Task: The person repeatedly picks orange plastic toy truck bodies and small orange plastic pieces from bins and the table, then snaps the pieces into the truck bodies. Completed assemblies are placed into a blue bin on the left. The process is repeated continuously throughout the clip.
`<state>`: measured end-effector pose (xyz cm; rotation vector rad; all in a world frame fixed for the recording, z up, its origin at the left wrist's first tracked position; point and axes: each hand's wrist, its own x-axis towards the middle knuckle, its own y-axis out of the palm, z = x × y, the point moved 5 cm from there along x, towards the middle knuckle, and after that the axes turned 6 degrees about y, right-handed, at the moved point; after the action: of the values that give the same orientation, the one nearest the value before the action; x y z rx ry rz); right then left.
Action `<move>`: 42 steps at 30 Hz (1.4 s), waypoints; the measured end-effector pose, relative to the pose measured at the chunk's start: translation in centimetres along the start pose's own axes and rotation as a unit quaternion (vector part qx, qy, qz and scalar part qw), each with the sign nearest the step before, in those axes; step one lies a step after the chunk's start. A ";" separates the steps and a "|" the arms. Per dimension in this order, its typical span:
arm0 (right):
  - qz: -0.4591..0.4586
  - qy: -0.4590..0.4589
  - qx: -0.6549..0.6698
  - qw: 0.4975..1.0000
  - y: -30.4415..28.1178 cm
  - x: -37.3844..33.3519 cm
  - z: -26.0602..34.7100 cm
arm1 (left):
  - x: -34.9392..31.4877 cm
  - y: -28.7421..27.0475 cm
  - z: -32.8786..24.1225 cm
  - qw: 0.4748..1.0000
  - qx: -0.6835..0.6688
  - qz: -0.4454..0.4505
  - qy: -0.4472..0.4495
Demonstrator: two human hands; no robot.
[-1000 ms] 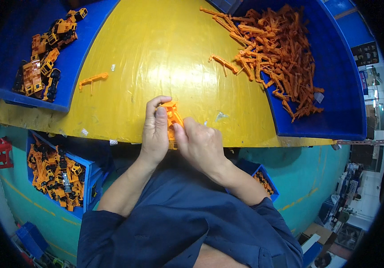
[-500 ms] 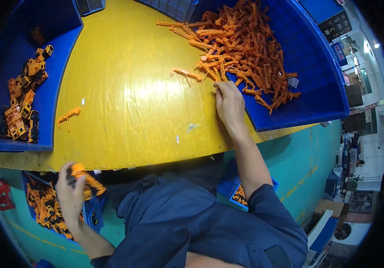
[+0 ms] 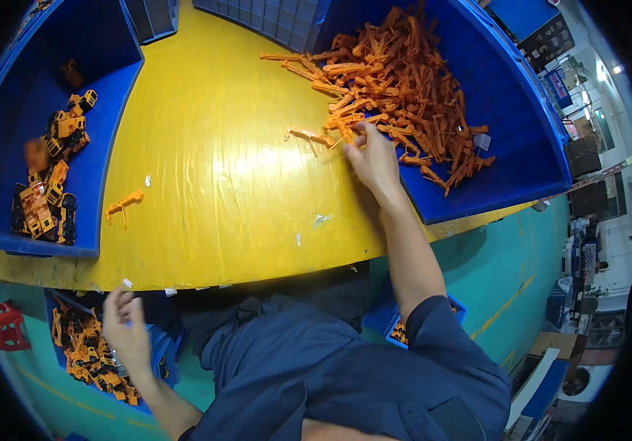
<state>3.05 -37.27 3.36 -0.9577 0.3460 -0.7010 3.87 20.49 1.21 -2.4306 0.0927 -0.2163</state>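
My right hand (image 3: 376, 165) is at the near left edge of a heap of orange plastic toy excavator arms (image 3: 419, 95). Its thumb and fingers close on one orange toy excavator arm (image 3: 342, 126), partly hidden among its neighbours. Just left of it, another loose arm (image 3: 310, 136) lies on the yellow tabletop (image 3: 220, 220). My left hand (image 3: 126, 327) is below the table's front edge, fingers loosely apart and nothing visible in them. Beneath it, a blue floor bin (image 3: 57, 345) holds many orange-and-black toy vehicles (image 3: 95, 364).
The heap spills from a large blue bin (image 3: 507, 187) on the right. At left, another blue bin (image 3: 114, 140) holds orange-and-black toy vehicle bodies (image 3: 40, 209). One orange arm (image 3: 123, 204) lies beside it. A red stool (image 3: 7, 325) stands on the green floor.
The orange toy excavator has left my left hand, whose fingers have loosened. My right hand has shifted slightly at the heap's edge, and the whole view has moved a little.
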 end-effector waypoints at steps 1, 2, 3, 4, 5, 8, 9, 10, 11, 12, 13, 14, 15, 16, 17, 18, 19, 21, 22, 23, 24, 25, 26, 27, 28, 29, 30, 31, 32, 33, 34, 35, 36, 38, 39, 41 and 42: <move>0.013 0.008 0.027 1.000 0.4 -0.8 0.3 | 0.5 2.8 -1.7 0.999 -0.031 0.023 -0.031; 0.053 -0.004 0.087 0.995 0.5 -2.0 0.4 | 0.9 5.1 -3.7 0.995 -0.088 0.039 -0.021; 0.105 -0.004 0.152 0.983 0.7 -3.4 0.5 | 1.5 6.8 -5.5 0.995 -0.085 0.061 0.004; 0.167 -0.034 0.241 0.955 1.5 -5.1 1.3 | 2.4 8.1 -7.1 0.992 -0.097 0.077 0.039; 0.161 -0.030 0.258 0.952 1.9 -6.5 1.6 | 3.1 9.1 -8.5 0.988 -0.101 0.097 0.065; 0.250 0.028 0.353 0.901 3.3 -10.8 1.9 | 6.0 10.0 -11.2 0.979 -0.057 0.104 0.166; 0.271 0.045 0.401 0.874 3.4 -11.9 1.7 | 7.5 10.1 -11.6 0.975 -0.036 0.100 0.193; 0.280 0.123 0.424 0.852 3.8 -12.9 0.9 | 9.5 9.5 -11.5 0.976 0.011 0.074 0.205; 0.294 0.100 0.473 0.824 4.0 -13.6 1.0 | 11.6 9.2 -11.4 0.972 0.049 0.047 0.226; 0.294 0.111 0.501 0.806 4.1 -14.3 0.6 | 14.1 8.6 -11.1 0.965 0.109 0.016 0.239; 0.295 0.114 0.538 0.781 4.2 -14.9 0.0 | 16.5 8.1 -11.0 0.954 0.166 -0.008 0.250; 0.266 0.081 0.505 0.817 4.2 -15.4 -0.3 | 19.3 7.6 -10.4 0.945 0.222 -0.049 0.238; 0.238 0.040 0.476 0.846 4.4 -15.9 -0.5 | 22.2 7.1 -9.7 0.934 0.275 -0.080 0.212; 0.209 -0.001 0.446 0.871 4.8 -16.3 -0.7 | 24.9 6.5 -9.2 0.917 0.325 -0.093 0.212; 0.154 -0.008 0.481 0.863 5.4 -16.5 -1.0 | 27.3 6.0 -8.5 0.911 0.352 -0.107 0.187; 0.140 -0.019 0.474 0.869 5.8 -16.7 -1.3 | 29.7 5.8 -7.9 0.898 0.395 -0.115 0.156; 0.125 -0.036 0.472 0.872 6.1 -16.8 -1.5 | 31.8 5.5 -7.4 0.882 0.432 -0.123 0.142; 0.079 -0.060 0.495 0.863 6.5 -16.8 -1.6 | 34.8 4.1 -6.3 0.854 0.479 -0.142 0.146; 0.078 -0.056 0.475 0.875 6.4 -16.7 -1.7 | 36.5 3.1 -6.3 0.847 0.485 -0.143 0.163; 0.072 -0.049 0.456 0.886 6.4 -16.6 -1.7 | 37.2 2.5 -5.6 0.835 0.511 -0.139 0.148; 0.061 -0.061 0.460 0.884 6.0 -16.4 -1.6 | 38.2 2.2 -4.8 0.859 0.492 -0.098 0.101; 0.048 -0.061 0.421 0.904 5.5 -16.4 -1.6 | 38.7 2.0 -4.4 0.891 0.438 -0.096 0.070; 0.026 -0.082 0.390 0.917 5.1 -16.3 -1.2 | 38.9 1.9 -4.7 0.884 0.453 -0.094 0.071; 0.006 -0.112 0.374 0.921 4.6 -16.2 -0.9 | 38.8 2.4 -5.3 0.879 0.462 -0.089 0.081; -0.005 -0.140 0.354 0.925 4.2 -16.4 -0.5 | 38.4 2.9 -5.8 0.879 0.465 -0.066 0.078; 0.014 -0.124 0.326 0.937 4.1 -16.4 -0.6 | 37.7 3.5 -7.2 0.882 0.451 -0.058 0.123; 0.010 -0.125 0.315 0.941 4.2 -16.1 -0.4 | 36.9 4.3 -8.7 0.888 0.427 -0.037 0.164; 0.002 -0.139 0.323 0.936 4.0 -16.0 -0.3 | 35.6 4.5 -10.4 0.921 0.330 -0.064 0.196; 0.017 -0.134 0.320 0.938 4.2 -16.0 -0.2 | 34.1 4.5 -12.1 0.940 0.253 -0.069 0.216; 0.015 -0.153 0.281 0.947 4.1 -15.9 0.0 | 32.3 4.0 -13.4 0.953 0.204 -0.068 0.213; 0.039 -0.139 0.321 0.936 4.3 -15.9 0.1 | 29.8 3.6 -15.1 0.951 0.145 -0.085 0.259; 0.064 -0.105 0.362 0.924 4.5 -15.9 -0.1 | 27.1 3.5 -15.5 0.971 0.036 -0.090 0.217; 0.084 -0.094 0.414 0.901 4.7 -16.1 0.0 | 24.0 3.6 -16.2 0.967 -0.086 -0.101 0.217; 0.089 -0.071 0.404 0.908 4.9 -16.2 -0.1 | 18.7 5.5 -16.3 0.965 -0.223 -0.057 0.128; 0.088 -0.054 0.408 0.907 4.9 -16.3 -0.2 | 16.9 7.7 -16.3 0.952 -0.296 0.024 0.079; 0.124 -0.029 0.433 0.892 5.1 -16.4 -0.4 | 13.1 11.8 -15.5 0.921 -0.367 0.131 -0.007; 0.145 -0.003 0.478 0.867 5.2 -16.2 -0.5 | 11.5 13.8 -15.3 0.915 -0.370 0.158 -0.021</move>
<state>-7.05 -24.55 -1.78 0.0462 0.0942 -0.4905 12.27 -1.14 5.26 -3.1116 0.6487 0.0348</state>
